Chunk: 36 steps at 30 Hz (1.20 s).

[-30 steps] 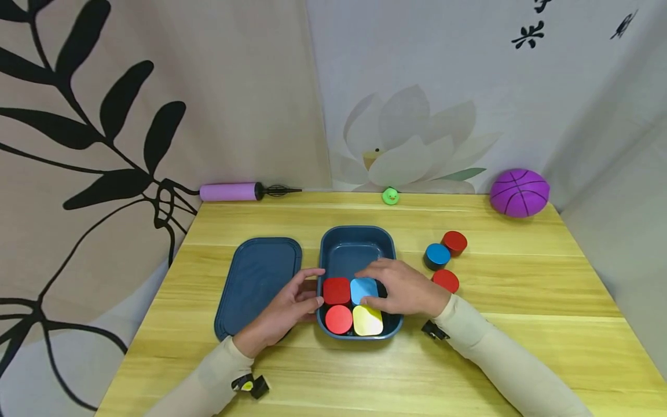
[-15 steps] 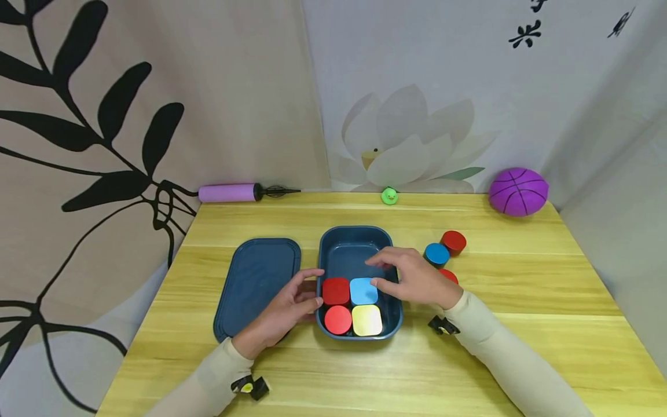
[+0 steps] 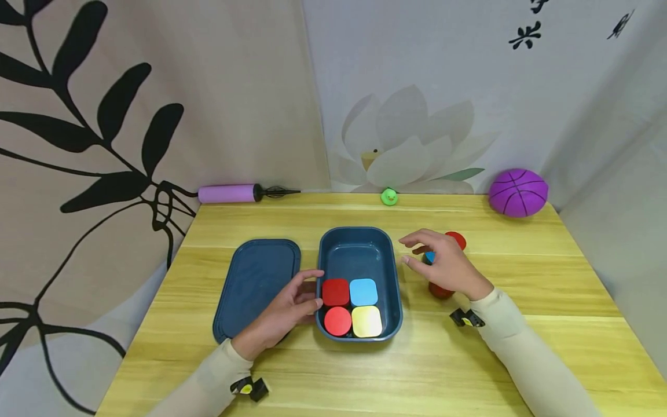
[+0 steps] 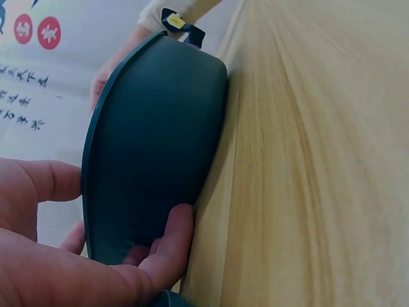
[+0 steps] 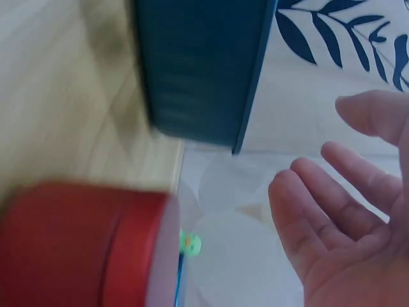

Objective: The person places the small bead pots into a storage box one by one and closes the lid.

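Note:
A dark blue box [image 3: 359,255] stands on the table. Inside its near half lie a red rounded-square block [image 3: 336,292], a light blue one [image 3: 363,292], a yellow one [image 3: 367,321] and a red round block [image 3: 337,321]. My left hand [image 3: 292,304] rests against the box's left side, fingertips at the rim and, in the left wrist view, along the outer wall [image 4: 153,128]. Nothing is held by my right hand [image 3: 443,260], which hovers right of the box with fingers spread. It partly covers a blue round block [image 3: 429,258] and two red ones, one behind [image 3: 457,238] and one nearer [image 3: 440,291].
A dark blue lid [image 3: 252,289] lies left of the box. Along the back edge are a purple hand pump [image 3: 229,193], a small green duck [image 3: 389,197] and a purple ball [image 3: 518,193]. Cloth with printed leaves hangs behind the table.
My right hand has let go of the light blue block, lifted out of the box and moved right over the round blocks. My left hand stays at the box.

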Motion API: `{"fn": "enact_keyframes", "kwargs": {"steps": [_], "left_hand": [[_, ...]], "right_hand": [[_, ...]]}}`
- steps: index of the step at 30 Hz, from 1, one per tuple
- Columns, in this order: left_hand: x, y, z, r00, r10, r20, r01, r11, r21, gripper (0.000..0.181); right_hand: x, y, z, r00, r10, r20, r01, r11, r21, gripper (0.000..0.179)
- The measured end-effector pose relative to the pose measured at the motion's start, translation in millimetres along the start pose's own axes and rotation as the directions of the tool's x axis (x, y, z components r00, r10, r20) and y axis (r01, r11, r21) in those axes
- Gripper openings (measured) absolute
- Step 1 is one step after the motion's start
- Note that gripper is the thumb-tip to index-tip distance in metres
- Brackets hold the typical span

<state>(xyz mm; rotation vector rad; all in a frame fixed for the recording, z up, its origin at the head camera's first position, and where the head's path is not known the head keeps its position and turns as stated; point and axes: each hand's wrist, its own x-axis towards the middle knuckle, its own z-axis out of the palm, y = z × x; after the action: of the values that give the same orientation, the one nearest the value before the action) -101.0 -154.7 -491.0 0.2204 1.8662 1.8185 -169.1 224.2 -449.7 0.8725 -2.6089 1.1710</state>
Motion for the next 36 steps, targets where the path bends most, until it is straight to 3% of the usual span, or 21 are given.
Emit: {"fn": "enact_keyframes", "kwargs": {"steps": [6, 12, 16, 26, 36], "left_hand": [[0.6, -1.2, -1.0, 1.0, 0.001, 0.004, -0.001, 1.0, -0.002, 0.065], [0.0, -1.2, -0.4, 1.0, 0.007, 0.007, -0.007, 1.0, -0.004, 0.064], [-0.5, -1.0, 0.1, 1.0, 0.009, 0.008, -0.009, 1.0, -0.002, 0.064], [-0.4, -0.6, 1.1, 1.0, 0.006, 0.006, -0.006, 1.0, -0.003, 0.063], [-1.4, 2.9, 2.5, 1.0, 0.005, -0.003, -0.005, 1.0, -0.001, 0.064]], "right_hand": [[-8.4, 17.5, -17.9, 0.995, 0.079, -0.068, -0.081, 0.996, -0.03, 0.036], [-17.8, 36.0, -33.0, 0.974, 0.187, -0.131, -0.201, 0.973, -0.11, 0.037], [-24.0, 50.6, -37.5, 0.962, 0.236, -0.139, -0.252, 0.962, -0.109, 0.038], [-39.2, 78.1, -40.6, 0.952, 0.299, -0.06, -0.304, 0.946, -0.111, 0.05], [-40.6, 84.4, -46.2, 0.961, 0.276, -0.038, -0.277, 0.941, -0.196, 0.048]]}}
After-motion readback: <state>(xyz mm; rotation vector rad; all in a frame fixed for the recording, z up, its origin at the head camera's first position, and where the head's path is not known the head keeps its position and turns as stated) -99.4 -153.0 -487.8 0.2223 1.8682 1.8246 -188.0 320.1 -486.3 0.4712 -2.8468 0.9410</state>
